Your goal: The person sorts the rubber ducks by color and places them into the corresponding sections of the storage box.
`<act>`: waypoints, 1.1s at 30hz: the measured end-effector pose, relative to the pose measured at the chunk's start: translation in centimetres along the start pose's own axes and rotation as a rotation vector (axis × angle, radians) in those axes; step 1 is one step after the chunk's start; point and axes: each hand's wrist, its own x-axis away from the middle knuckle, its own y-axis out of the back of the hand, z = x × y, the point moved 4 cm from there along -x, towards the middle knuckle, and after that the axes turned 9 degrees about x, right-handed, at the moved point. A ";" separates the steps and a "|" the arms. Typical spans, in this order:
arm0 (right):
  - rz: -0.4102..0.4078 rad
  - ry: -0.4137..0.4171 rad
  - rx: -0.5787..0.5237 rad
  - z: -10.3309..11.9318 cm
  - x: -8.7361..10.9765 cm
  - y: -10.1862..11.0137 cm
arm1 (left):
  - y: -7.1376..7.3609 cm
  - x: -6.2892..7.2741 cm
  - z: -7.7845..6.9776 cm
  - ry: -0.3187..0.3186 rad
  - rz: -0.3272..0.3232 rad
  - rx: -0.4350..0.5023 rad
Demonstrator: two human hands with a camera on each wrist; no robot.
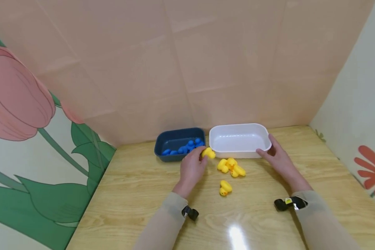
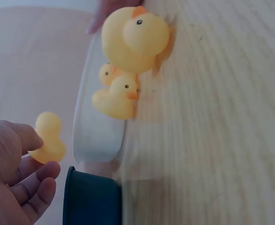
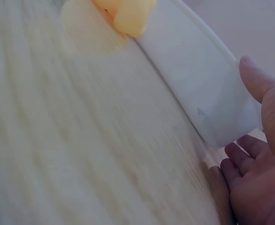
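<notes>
My left hand [image 1: 192, 169] pinches a yellow rubber duck [image 1: 208, 153] between thumb and fingers, raised by the front left corner of a white tub [image 1: 237, 155]. In the left wrist view that duck [image 2: 48, 138] shows between the thumb and fingertips. At the tub's right end my right hand [image 1: 279, 160] grips it, thumb at the front corner and fingers round the side. The right wrist view shows the tub's outer wall [image 3: 198, 79] beside the thumb. Inside, the white tub holds nothing visible. Three yellow ducks [image 1: 231, 163] lie clustered before it, another duck [image 1: 226, 186] nearer me.
Left of the white tub stands a dark blue tub [image 1: 165, 158] with several small blue ducks [image 1: 183, 149] in it. Both tubs stand near the back wall [image 1: 187, 69] on the wooden table [image 1: 137, 194]. A flower-printed wall [image 1: 356, 114] bounds the right side.
</notes>
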 end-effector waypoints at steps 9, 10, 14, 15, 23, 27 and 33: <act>0.019 0.000 0.013 0.5 -0.2 -0.1 | 0.3 -1.4 -0.1 -0.029 -0.015 -0.031; 0.019 0.002 0.019 0.5 -0.2 -0.2 | 0.2 -1.6 -0.1 -0.028 -0.015 -0.034; 0.016 0.007 0.043 0.3 -0.5 -0.5 | 0.1 -2.4 -0.1 -0.026 -0.022 -0.047; 0.013 0.011 0.048 0.3 -0.5 -0.5 | 0.0 -2.5 -0.1 -0.024 -0.025 -0.051; 0.001 0.042 0.048 0.4 -0.9 -1.2 | -0.3 -4.0 -0.4 -0.024 -0.030 -0.070; -0.003 0.051 0.052 0.5 -1.1 -1.2 | -0.7 -4.6 -0.7 -0.036 -0.034 -0.064; 0.008 0.051 0.051 0.6 -1.2 -1.1 | -1.6 -5.5 -1.4 -0.012 -0.027 -0.044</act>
